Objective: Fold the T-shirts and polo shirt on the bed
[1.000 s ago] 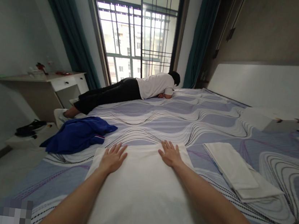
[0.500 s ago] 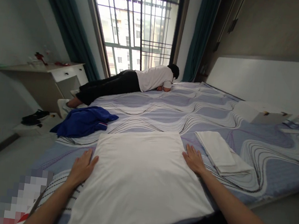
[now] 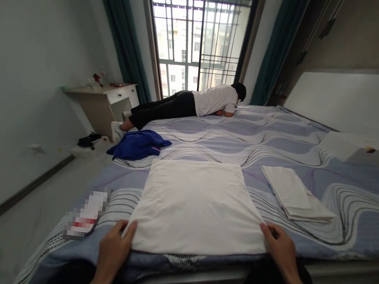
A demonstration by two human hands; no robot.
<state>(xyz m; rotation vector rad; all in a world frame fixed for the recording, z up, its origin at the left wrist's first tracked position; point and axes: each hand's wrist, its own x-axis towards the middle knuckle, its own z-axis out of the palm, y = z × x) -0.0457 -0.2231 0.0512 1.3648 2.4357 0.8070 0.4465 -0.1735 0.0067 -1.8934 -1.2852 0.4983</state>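
A white cloth (image 3: 193, 207), like a pillowcase, lies spread flat near the front edge of the bed. My left hand (image 3: 116, 246) pinches its left side near the front corner, thumb on top. On the opposite side, my right hand (image 3: 280, 250) pinches the right edge between thumb and fingers, drawing it slightly outward. Faint creases run across the cloth. To the right lies a folded white cloth (image 3: 290, 191) on the bedsheet, apart from my right hand.
The bed (image 3: 316, 236) has a blue-grey wavy sheet. A blue garment (image 3: 139, 145) lies at the left, near a person (image 3: 211, 101) lying face down across the far side. A white box (image 3: 351, 148) sits at the right; a pixelated item (image 3: 87, 214) is at the left edge.
Both hands have come back toward the front edge, from lying flat along the cloth's sides to pinching its edges. The view has turned left, and the cloth's front edge now shows fully.
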